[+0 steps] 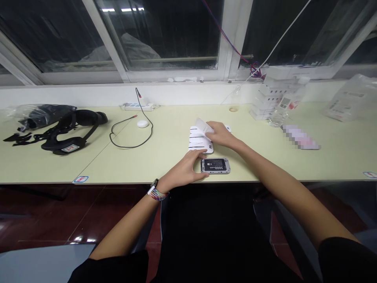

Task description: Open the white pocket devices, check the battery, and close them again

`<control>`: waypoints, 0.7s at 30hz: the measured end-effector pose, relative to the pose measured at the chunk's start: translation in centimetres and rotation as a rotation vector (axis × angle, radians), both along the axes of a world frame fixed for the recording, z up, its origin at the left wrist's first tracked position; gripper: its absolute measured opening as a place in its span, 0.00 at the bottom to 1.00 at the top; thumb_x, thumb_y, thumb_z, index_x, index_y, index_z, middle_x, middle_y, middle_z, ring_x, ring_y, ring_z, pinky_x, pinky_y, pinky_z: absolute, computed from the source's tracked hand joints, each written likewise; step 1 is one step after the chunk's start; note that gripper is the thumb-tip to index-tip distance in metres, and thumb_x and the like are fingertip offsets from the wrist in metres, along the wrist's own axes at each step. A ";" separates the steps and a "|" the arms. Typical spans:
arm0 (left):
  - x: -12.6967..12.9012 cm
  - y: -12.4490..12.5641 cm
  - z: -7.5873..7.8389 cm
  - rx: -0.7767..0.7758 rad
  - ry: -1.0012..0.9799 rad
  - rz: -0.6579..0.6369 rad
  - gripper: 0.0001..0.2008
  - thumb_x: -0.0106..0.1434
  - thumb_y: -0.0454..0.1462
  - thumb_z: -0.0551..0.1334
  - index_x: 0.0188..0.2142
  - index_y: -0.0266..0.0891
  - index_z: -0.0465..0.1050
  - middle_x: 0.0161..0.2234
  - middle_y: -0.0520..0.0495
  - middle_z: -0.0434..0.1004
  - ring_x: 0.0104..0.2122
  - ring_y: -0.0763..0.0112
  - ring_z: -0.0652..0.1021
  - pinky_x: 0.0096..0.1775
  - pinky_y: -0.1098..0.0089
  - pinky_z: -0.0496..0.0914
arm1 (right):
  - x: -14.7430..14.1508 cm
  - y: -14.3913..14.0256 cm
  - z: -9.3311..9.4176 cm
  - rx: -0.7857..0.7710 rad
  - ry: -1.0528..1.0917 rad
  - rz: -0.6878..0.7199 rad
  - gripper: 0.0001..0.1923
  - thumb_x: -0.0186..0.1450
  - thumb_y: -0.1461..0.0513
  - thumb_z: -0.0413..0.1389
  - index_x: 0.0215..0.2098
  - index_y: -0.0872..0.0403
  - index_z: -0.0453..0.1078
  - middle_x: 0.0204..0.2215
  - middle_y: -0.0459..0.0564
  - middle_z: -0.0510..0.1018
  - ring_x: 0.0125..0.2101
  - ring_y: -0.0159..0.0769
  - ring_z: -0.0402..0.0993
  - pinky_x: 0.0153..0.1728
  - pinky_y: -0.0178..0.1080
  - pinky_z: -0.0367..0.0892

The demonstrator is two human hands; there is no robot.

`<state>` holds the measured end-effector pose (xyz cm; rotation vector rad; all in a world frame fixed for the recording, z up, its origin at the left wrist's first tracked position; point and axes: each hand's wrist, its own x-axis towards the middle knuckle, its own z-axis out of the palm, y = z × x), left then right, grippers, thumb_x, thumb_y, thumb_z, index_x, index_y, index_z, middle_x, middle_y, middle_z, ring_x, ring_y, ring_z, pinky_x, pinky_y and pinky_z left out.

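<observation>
A small grey device with a black battery marked 3000mAh (215, 165) lies near the table's front edge. My left hand (187, 167) grips its left end, thumb at the lower edge and fingers at the upper corner. Just beyond it lie white rounded panels (197, 140) with black lines and a letter like W. My right hand (220, 135) is closed on a thin whitish cover (203, 125), tilted up over these panels. The hand hides part of the panels and of the cover's lower edge.
On the left are a black headset (73, 131), a black cable (129, 147), a white round case (143, 124) and a power strip (138, 106). White boxes (262, 104), a plastic bottle (278, 116), a pixelated flat object (302, 137) and a plastic bag (350, 98) are at right.
</observation>
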<state>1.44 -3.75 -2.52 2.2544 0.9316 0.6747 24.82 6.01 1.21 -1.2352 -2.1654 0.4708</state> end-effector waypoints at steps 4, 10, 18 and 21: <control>-0.1 0.3 -0.5 -0.042 -0.031 0.024 0.52 0.66 0.44 0.76 0.80 0.48 0.49 0.63 0.37 0.76 0.65 0.46 0.77 0.69 0.44 0.67 | 3.8 -4.4 -1.2 0.301 0.121 0.108 0.25 0.67 0.68 0.50 0.60 0.51 0.76 0.54 0.58 0.82 0.55 0.53 0.79 0.57 0.55 0.73; -0.2 0.5 -0.6 -0.033 -0.014 0.020 0.54 0.65 0.44 0.76 0.81 0.51 0.46 0.61 0.40 0.77 0.64 0.45 0.75 0.69 0.43 0.65 | 5.6 -10.8 -4.5 0.285 -0.030 0.184 0.37 0.66 0.71 0.52 0.71 0.44 0.68 0.61 0.58 0.78 0.58 0.54 0.78 0.54 0.56 0.78; -0.1 0.5 -0.5 0.000 -0.038 -0.019 0.50 0.64 0.43 0.76 0.79 0.48 0.52 0.62 0.37 0.77 0.64 0.44 0.76 0.68 0.43 0.67 | 3.7 -12.3 -5.6 0.293 -0.078 0.155 0.34 0.63 0.67 0.63 0.68 0.50 0.69 0.54 0.61 0.76 0.53 0.57 0.76 0.50 0.59 0.80; -0.1 0.5 -0.5 0.029 -0.031 -0.021 0.48 0.63 0.36 0.75 0.77 0.49 0.54 0.62 0.39 0.78 0.64 0.45 0.77 0.68 0.43 0.68 | 3.7 -12.3 -5.4 0.312 -0.046 0.132 0.30 0.69 0.68 0.57 0.68 0.51 0.68 0.56 0.62 0.77 0.55 0.57 0.76 0.52 0.58 0.80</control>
